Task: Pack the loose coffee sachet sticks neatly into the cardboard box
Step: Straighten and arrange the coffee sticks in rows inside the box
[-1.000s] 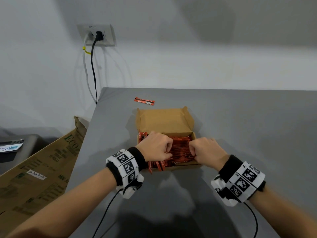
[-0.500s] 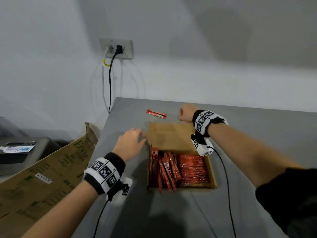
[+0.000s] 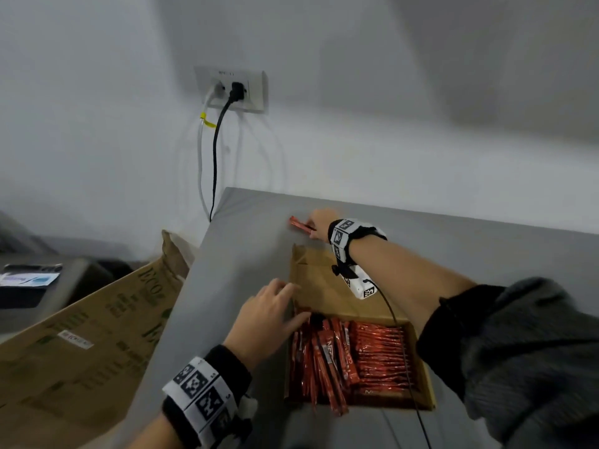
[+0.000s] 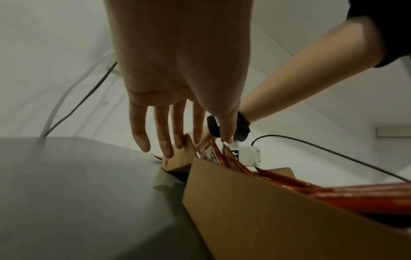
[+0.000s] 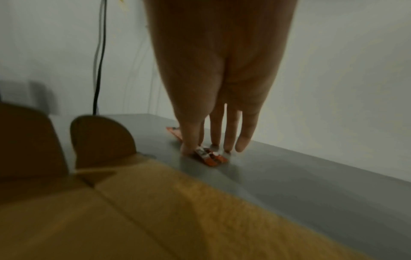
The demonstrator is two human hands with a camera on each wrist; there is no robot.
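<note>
Your left hand (image 3: pixel 265 314) flat, fingers straight – resting on cardboard box (image 3: pixel 424 380) left flap, packed sachets (image 3: pixel 372 361) just right of it. Beyond box, your right hand (image 3: pixel 319 223) down on table (image 3: pixel 246 254) – fingertips (image 5: pixel 189 149) pinching loose sachet stick (image 3: pixel 299 223).

grey table (image 3: pixel 246 254) | cardboard box (image 3: pixel 424 377) | apparently two loose sachets (image 5: pixel 209 156)
</note>
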